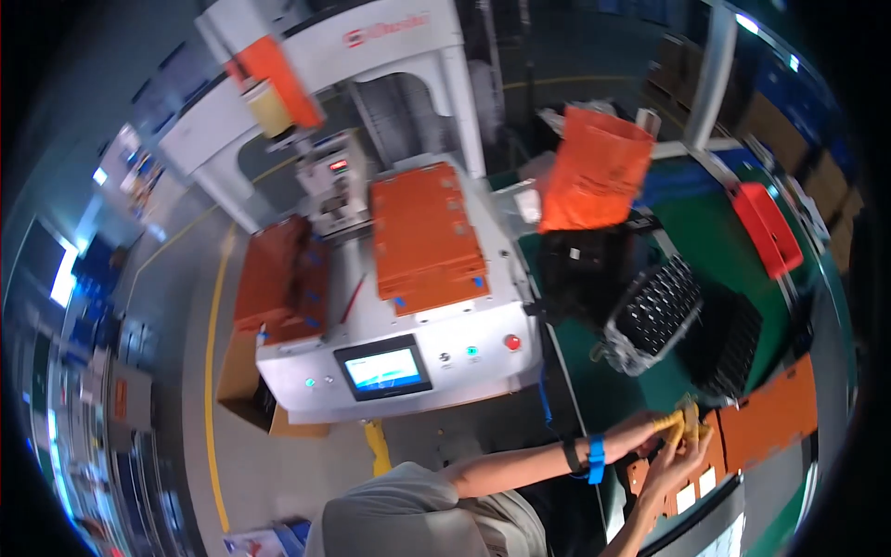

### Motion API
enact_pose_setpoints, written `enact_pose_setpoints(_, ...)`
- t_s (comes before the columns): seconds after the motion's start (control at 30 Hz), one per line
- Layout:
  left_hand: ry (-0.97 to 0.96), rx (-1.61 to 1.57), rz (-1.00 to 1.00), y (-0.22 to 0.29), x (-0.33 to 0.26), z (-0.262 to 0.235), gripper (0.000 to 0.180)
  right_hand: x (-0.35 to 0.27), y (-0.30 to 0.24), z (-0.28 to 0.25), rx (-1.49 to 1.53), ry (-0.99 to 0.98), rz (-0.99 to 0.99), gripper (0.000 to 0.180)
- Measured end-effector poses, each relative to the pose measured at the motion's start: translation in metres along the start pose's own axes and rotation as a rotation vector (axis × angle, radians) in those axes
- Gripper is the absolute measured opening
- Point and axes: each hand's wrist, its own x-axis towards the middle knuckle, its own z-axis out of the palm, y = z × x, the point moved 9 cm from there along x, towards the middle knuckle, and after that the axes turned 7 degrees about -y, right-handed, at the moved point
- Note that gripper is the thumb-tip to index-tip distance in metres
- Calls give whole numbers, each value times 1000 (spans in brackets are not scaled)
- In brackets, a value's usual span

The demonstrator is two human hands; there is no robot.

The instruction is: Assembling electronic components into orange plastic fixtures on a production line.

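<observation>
Green bench (724, 232): both hands, left hand (640, 432) and right hand (676, 464), pinch small yellow part (682, 422); keep it steady over flat orange tray (766, 418).

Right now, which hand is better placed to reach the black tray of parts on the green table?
The left hand, probably. It lies closer to the black tray, with bare green table between. The right hand sits lower, over the orange panel. Both wear yellow fingertip covers.

White machine (408, 362) (touchscreen front), orange bag (594, 172), red bin (767, 228), perhaps black trays (654, 311)
</observation>
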Motion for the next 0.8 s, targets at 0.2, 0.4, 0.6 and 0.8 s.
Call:
enact_pose_setpoints(0.2, 151, 120, 272, 7, 13, -17, 33, -16, -17, 6, -384, 14, -248, 36)
enact_pose_setpoints(0.4, 259, 817, 443, 68, -11, 23, 34, -20, 61, -21, -215, 34, -97, 41)
enact_pose_setpoints(0.6, 320, 979, 585, 59, 21, 35, 29, -23, 54, -59, -113, 46, 38, 35)
enact_pose_setpoints(0.8, 380, 1188, 508, 54, 47, 9, 24, -47, -2, -116, -80, 106, 11, 30)
